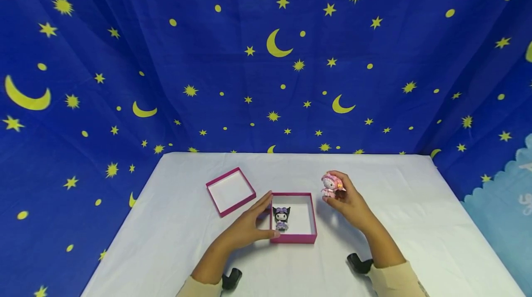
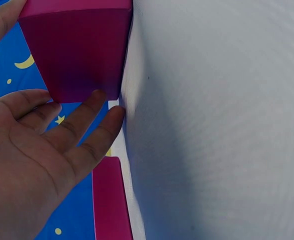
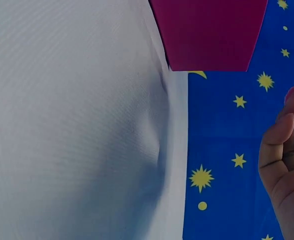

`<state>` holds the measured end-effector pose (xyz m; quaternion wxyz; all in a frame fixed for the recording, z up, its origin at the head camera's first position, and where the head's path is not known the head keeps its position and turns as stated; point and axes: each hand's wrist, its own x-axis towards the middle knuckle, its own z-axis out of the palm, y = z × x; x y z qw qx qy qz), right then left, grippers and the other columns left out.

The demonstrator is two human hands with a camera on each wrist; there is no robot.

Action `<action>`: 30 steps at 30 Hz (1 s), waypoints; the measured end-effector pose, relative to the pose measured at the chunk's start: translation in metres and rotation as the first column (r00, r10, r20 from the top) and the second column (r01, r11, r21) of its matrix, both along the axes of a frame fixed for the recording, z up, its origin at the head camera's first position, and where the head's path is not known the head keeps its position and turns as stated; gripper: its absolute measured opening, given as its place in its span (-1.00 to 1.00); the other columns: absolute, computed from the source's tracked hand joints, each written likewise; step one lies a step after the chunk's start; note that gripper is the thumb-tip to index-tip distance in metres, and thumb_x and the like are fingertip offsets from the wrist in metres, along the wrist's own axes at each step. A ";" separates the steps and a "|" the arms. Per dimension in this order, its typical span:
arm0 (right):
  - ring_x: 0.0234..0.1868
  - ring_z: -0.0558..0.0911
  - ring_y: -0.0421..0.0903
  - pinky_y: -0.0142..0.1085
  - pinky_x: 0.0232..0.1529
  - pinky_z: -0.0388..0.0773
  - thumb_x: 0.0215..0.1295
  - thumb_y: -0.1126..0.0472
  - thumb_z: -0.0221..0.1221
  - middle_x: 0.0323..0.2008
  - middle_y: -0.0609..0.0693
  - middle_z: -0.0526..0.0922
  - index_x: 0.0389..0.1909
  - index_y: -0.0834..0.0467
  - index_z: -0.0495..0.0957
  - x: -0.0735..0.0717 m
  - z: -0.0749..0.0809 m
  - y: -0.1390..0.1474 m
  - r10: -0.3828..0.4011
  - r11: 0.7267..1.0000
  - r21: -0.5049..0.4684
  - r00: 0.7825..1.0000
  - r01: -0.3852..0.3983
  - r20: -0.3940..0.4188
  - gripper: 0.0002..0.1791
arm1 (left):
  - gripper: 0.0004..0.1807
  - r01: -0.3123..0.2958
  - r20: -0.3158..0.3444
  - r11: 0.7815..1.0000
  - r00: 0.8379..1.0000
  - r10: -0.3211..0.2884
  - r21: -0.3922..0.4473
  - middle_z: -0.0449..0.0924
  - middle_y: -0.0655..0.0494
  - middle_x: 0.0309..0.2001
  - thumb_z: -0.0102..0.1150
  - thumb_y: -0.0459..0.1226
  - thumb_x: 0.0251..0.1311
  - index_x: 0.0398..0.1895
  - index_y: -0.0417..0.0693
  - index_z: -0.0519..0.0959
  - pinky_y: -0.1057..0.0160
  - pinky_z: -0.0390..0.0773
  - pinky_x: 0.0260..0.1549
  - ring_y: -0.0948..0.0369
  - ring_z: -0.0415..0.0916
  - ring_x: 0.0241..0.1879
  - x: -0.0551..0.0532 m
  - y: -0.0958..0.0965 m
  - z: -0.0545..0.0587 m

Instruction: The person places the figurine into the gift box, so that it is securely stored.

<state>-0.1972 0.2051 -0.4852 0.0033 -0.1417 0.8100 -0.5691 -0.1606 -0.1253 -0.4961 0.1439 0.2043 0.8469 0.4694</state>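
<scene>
The right hand point(image 1: 350, 200) grips a pink figurine point(image 1: 329, 187); the left hand point(image 1: 246, 229), unclenched, touches the box point(image 1: 296, 239) at its left edge.

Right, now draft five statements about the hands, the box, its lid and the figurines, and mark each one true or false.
1. The right hand holds the pink figurine. True.
2. The left hand touches the open box, which contains the black-eared figurine. True.
3. Both figurines are inside the box. False: the pink figurine is outside it, in the right hand.
4. The lid lies apart from the box. True.
5. In the head view, the lid is right of the box. False: it lies to the left.
</scene>
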 end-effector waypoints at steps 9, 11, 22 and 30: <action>-0.12 0.51 -0.22 -0.49 -0.10 0.60 0.19 0.34 0.41 0.14 0.13 0.37 0.38 0.09 0.36 0.005 0.003 -0.008 0.010 0.995 0.101 0.988 0.005 -0.155 -0.26 | 0.12 -0.006 0.003 1.000 1.000 0.006 -0.010 -0.14 0.23 0.67 0.49 0.06 0.07 0.63 0.14 0.03 -0.15 -0.03 0.57 0.11 -0.13 0.64 0.001 0.000 -0.001; -0.10 0.51 -0.24 -0.49 -0.07 0.61 0.16 0.37 0.41 0.14 0.14 0.38 0.36 0.13 0.38 0.006 0.005 -0.011 0.025 0.996 0.093 0.984 -0.009 -0.175 -0.27 | 0.12 -0.006 0.003 1.000 1.000 0.006 -0.009 -0.13 0.23 0.66 0.49 0.05 0.07 0.63 0.13 0.04 -0.15 -0.03 0.57 0.10 -0.13 0.64 0.001 0.000 0.000; 0.00 0.64 -0.17 -0.43 0.11 0.63 0.16 0.33 0.43 0.15 0.09 0.54 0.33 0.06 0.33 0.014 0.008 -0.022 0.108 0.990 0.104 0.992 -0.100 -0.070 -0.26 | 0.12 -0.014 -0.003 1.000 1.000 0.014 -0.019 -0.11 0.25 0.66 0.49 0.04 0.07 0.63 0.15 0.04 -0.14 -0.01 0.57 0.11 -0.08 0.63 0.001 0.001 0.001; 0.11 0.62 -0.07 -0.12 0.23 0.61 0.16 0.22 0.46 0.16 -0.02 0.53 0.31 -0.04 0.37 0.018 0.008 -0.029 0.122 0.973 0.203 0.990 -0.105 -0.069 -0.28 | 0.12 -0.014 -0.014 1.000 1.000 0.013 -0.017 -0.10 0.21 0.66 0.50 0.05 0.06 0.63 0.12 0.05 -0.16 -0.01 0.56 0.09 -0.07 0.62 0.000 0.001 0.000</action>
